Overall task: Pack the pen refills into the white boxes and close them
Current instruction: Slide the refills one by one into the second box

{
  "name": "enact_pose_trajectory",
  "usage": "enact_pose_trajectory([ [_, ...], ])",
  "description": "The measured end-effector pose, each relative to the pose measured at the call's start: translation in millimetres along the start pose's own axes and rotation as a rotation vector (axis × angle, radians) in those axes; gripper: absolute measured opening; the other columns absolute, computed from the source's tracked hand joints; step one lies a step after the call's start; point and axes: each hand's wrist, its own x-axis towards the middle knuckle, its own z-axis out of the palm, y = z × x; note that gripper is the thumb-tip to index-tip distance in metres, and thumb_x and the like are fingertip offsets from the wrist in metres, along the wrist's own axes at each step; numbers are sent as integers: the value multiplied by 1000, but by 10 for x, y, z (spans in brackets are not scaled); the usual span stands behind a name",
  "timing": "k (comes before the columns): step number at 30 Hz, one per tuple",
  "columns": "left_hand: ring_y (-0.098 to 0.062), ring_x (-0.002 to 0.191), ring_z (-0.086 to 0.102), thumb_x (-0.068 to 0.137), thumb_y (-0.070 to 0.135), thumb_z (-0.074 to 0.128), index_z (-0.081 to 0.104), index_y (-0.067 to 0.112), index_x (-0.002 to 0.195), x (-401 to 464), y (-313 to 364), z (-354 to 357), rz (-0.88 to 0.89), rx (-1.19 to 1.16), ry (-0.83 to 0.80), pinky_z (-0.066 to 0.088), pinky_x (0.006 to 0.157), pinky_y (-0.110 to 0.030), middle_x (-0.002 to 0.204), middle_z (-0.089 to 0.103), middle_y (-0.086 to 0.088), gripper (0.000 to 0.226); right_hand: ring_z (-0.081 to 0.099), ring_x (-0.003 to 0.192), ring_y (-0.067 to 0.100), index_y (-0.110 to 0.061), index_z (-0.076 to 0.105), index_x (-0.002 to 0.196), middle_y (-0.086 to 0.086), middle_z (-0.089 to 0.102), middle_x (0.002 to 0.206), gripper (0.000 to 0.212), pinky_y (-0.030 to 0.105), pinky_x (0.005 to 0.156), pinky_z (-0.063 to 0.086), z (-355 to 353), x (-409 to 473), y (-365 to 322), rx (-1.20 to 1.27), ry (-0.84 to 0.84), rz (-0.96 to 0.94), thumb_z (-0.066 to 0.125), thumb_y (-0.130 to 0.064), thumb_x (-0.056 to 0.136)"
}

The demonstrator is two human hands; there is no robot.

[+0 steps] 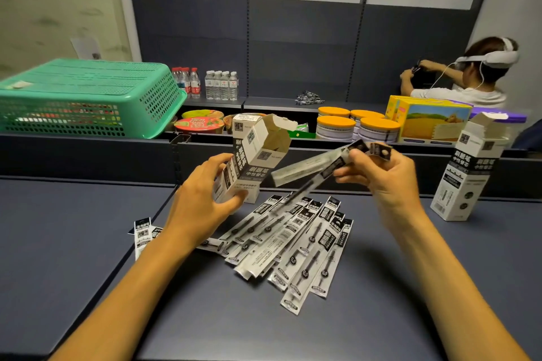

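My left hand (205,196) held a white box (249,155) with my fingers curled round its lower part. The box leaned to the left and its top flaps were open. My right hand (378,173) pinched one pen refill packet (319,167) by its top end, with thumb and fingers closed on it. The packet's other end pointed at the box, just beside it. Under my hands, on the dark table (381,316), lay a pile of refill packets (293,246). They lay on top of each other, so I could not count them well, but there were more than ten. A second white box (466,173) stood upright, far off to my right, its flap open too. That made two boxes.
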Motion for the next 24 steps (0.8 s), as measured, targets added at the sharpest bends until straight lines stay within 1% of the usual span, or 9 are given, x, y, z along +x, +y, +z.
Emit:
enact_pose_trajectory([
  [3,-10,106,56,77,39,76,39,34,135,-3,9,-10,5,15,3,56,82,-36,120,59,6,69,73,69,23,-5,67,91,5,75,79,17,29,63,59,-7,-20,-184,48,78,-68,65,-20,83],
  [6,-10,105,55,78,36,76,39,34,135,-1,19,-16,15,19,11,56,80,-36,120,58,7,67,74,73,20,-10,66,92,0,76,81,10,29,68,60,12,3,-305,82,150,-124,62,-18,88],
  [9,-10,105,56,78,38,76,39,34,135,0,28,-23,14,24,6,56,79,-35,119,59,7,67,75,79,21,-10,66,93,0,76,83,8,29,70,60,79,49,-339,128,206,-126,61,-15,91],
  [13,-9,103,56,78,38,76,39,33,135,2,31,-22,9,30,-1,56,79,-36,119,59,8,68,75,79,21,-9,64,92,1,76,82,9,28,70,59,199,95,-342,211,240,-113,56,-7,97],
  [17,-9,104,56,78,37,76,39,34,135,-7,31,-22,10,33,-5,56,79,-36,119,59,9,68,75,80,21,-7,60,102,2,76,81,7,27,69,58,252,142,-356,356,308,-121,56,-5,96],
  [19,-9,103,55,78,37,76,39,34,135,-5,28,-22,10,35,0,56,79,-35,118,58,10,68,74,80,21,-6,57,108,2,75,82,12,28,68,59,264,170,-360,418,342,-140,57,-5,96],
  [22,-9,103,55,78,38,76,39,35,135,6,30,-15,9,34,-3,56,78,-35,118,58,11,68,74,80,21,-5,55,112,2,75,83,17,31,69,59,300,182,-371,447,368,-178,57,-4,96],
  [24,-9,103,55,79,38,75,39,35,135,4,29,-13,10,35,-5,56,78,-36,118,58,10,67,74,79,20,-8,58,107,1,75,82,12,31,69,59,338,165,-375,434,378,-190,56,-3,96],
])
